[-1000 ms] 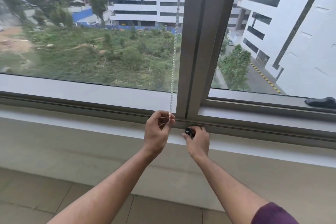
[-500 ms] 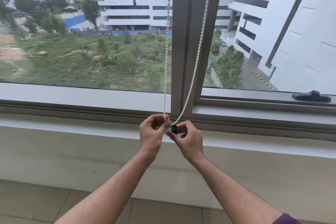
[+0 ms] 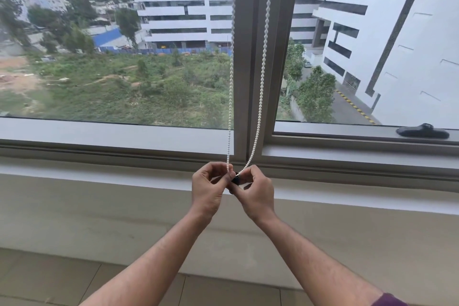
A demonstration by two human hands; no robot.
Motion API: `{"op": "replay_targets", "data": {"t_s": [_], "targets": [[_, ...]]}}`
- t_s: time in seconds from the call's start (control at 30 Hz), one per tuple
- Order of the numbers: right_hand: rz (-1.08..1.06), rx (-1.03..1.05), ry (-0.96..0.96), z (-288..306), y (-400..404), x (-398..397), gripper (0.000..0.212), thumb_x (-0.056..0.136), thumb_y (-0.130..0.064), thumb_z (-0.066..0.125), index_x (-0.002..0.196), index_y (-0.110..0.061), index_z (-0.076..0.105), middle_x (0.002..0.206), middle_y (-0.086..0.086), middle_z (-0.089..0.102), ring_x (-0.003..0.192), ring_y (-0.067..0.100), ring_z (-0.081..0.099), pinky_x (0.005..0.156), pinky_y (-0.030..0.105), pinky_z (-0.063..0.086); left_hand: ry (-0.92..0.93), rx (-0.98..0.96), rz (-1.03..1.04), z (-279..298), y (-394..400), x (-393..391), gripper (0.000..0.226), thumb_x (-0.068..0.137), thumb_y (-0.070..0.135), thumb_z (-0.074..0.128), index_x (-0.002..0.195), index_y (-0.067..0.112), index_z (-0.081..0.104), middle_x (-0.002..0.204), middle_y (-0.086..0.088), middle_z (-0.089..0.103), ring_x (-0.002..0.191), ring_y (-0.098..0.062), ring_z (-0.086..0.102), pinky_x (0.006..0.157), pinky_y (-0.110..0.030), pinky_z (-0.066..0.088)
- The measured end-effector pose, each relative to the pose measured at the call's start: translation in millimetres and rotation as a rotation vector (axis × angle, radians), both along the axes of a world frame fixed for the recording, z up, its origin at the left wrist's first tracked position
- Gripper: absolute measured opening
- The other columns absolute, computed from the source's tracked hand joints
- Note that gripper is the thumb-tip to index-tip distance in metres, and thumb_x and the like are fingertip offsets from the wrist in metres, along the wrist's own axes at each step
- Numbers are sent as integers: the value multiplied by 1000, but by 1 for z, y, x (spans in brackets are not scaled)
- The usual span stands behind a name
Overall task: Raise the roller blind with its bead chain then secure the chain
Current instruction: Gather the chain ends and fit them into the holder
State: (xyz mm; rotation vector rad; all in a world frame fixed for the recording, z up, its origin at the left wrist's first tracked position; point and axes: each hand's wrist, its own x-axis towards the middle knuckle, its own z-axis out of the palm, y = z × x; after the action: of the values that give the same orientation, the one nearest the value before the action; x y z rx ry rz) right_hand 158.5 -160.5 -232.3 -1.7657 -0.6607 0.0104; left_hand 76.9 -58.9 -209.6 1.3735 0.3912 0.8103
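Observation:
A white bead chain (image 3: 260, 97) hangs in two strands in front of the grey window mullion (image 3: 250, 57). Both strands meet at a small black clip (image 3: 236, 179) held between my hands, just below the sill line. My left hand (image 3: 208, 189) pinches the left strand where it reaches the clip. My right hand (image 3: 255, 194) grips the clip from the right, with the right strand running into it. The roller blind itself is out of view above.
A black window handle (image 3: 422, 131) lies on the right-hand frame. The grey window frame (image 3: 111, 149) and white sill (image 3: 99, 176) run across above a beige wall (image 3: 99, 226). Tiled floor (image 3: 49, 281) shows at the bottom left.
My right hand brought the black clip left from the frame to meet my left hand. The second strand of chain came into view, and the view tilted upward.

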Motion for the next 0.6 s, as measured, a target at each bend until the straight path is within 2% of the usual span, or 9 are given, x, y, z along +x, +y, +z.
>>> {"op": "replay_targets", "data": {"t_s": [0.2, 0.3, 0.4, 0.5, 0.6], "targets": [[7, -3, -7, 1, 2, -1, 31, 73, -53, 80, 78, -30, 60, 74, -17, 74, 74, 2, 72, 64, 37, 58, 52, 27, -25, -3, 1, -5, 9, 85, 2, 77, 91, 8, 76, 92, -8, 79, 92, -23, 76, 76, -26, 59], [11, 4, -17, 2, 3, -1, 27, 74, -48, 80, 80, -30, 62, 75, -17, 74, 74, 2, 72, 64, 37, 59, 42, 41, -59, -1, -1, -8, 8, 86, 0, 76, 89, 8, 76, 96, -5, 79, 90, -16, 77, 73, -22, 58], [18, -5, -28, 3, 4, 0, 23, 73, -42, 81, 79, -31, 62, 76, -21, 74, 71, 1, 72, 62, 32, 58, 44, 62, -70, 0, -1, -10, 11, 85, 0, 77, 91, 9, 76, 97, -2, 80, 89, -11, 76, 72, -20, 58], [26, -6, -30, 3, 4, -1, 24, 72, -38, 82, 78, -33, 60, 74, -22, 74, 70, 0, 73, 61, 26, 57, 47, 73, -57, -2, -1, -11, 12, 84, 1, 78, 94, 9, 76, 96, -6, 80, 93, -21, 77, 73, -23, 59], [23, 5, -21, 3, 3, -1, 24, 72, -38, 83, 79, -32, 61, 74, -21, 75, 70, 1, 73, 62, 30, 58, 40, 41, -71, -1, -1, -11, 12, 84, 1, 78, 96, 4, 76, 95, -16, 80, 94, -35, 77, 76, -36, 63]]}}
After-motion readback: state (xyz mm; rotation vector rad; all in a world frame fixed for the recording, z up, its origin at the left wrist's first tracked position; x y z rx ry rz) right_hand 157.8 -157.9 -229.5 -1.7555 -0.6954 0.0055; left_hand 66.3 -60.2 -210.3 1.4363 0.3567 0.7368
